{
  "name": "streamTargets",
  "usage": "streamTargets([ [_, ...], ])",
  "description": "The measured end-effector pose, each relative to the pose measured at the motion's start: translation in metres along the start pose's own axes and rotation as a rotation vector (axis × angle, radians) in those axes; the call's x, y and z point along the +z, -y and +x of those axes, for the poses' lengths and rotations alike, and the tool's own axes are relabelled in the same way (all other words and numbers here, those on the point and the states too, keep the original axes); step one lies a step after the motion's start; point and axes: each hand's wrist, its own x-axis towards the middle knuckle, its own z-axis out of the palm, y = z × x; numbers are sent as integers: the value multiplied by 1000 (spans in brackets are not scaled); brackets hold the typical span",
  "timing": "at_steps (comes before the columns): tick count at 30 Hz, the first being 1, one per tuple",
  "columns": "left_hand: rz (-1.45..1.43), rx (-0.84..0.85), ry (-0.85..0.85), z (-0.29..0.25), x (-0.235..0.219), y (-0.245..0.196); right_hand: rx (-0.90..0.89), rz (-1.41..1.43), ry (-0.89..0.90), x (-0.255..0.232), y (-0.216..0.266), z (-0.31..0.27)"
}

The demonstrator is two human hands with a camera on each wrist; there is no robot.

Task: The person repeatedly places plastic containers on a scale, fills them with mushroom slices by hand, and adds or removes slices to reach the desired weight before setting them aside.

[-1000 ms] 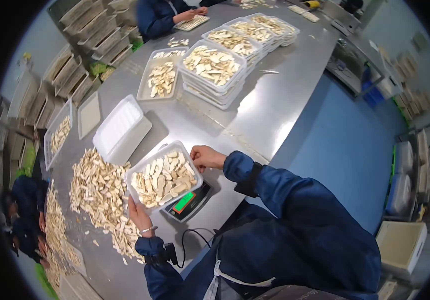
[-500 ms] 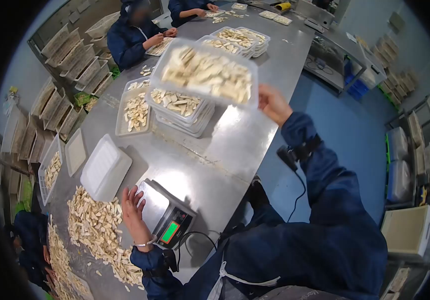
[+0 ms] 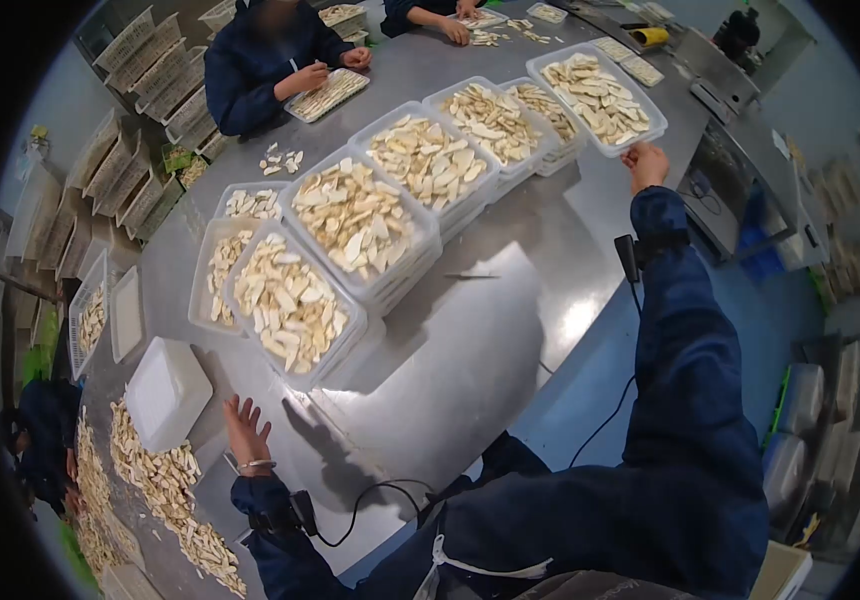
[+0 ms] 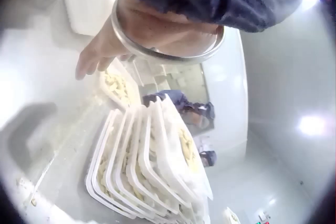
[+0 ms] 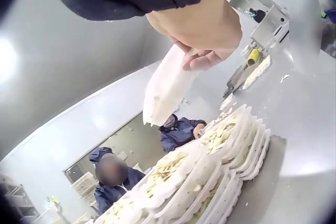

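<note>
My right hand is stretched far forward and grips the near edge of a clear plastic tray full of pale mushroom-like slices. That tray is held at the far end of a row of stacked trays, which carry the same slices. From the right wrist view, the hand's fingers curl at the tray's edge. My left hand holds nothing, its fingers spread over the table near an upturned white tub. The left wrist view shows this hand above the stacks, fingers extended.
A loose heap of slices lies at the left. A thin tool rests on the metal table right of the stacks. Other people work at the far side and lower left. Cables run from my wrists.
The tray I held in both hands over the scale has moved forward and right in my right hand alone, past the stacks. My left hand let go of it and stayed back with spread fingers.
</note>
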Motion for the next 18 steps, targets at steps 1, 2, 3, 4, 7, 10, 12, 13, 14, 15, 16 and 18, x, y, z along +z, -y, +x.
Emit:
streamTargets([
  [1,-15,-50,-32,7,6,3,12,-14,-11,1,-13,23],
  [2,-31,-99,-61,14,12,6,21,-28,-24,2,-26,43],
  [3,-43,-142,-55,23,15,11,29,-22,-47,6,-35,56],
  [4,-43,-155,-56,25,22,12,40,-19,-72,13,-45,61],
  [7,-57,-208,-73,38,36,19,78,-15,-112,35,-68,72],
  [10,-120,-233,10,48,44,25,176,-61,13,44,-83,74],
  [12,-208,-216,78,55,46,33,246,-67,64,50,-90,75],
  [13,-255,-191,140,64,44,41,282,-80,86,52,-93,75],
  [14,-301,-167,204,72,41,50,317,-93,106,53,-95,75],
  [15,-304,-147,231,75,44,53,352,-107,127,54,-94,72],
  [16,-309,-127,259,77,45,55,394,-133,150,53,-91,69],
  [18,-291,-138,227,76,47,54,477,-184,196,49,-81,61],
])
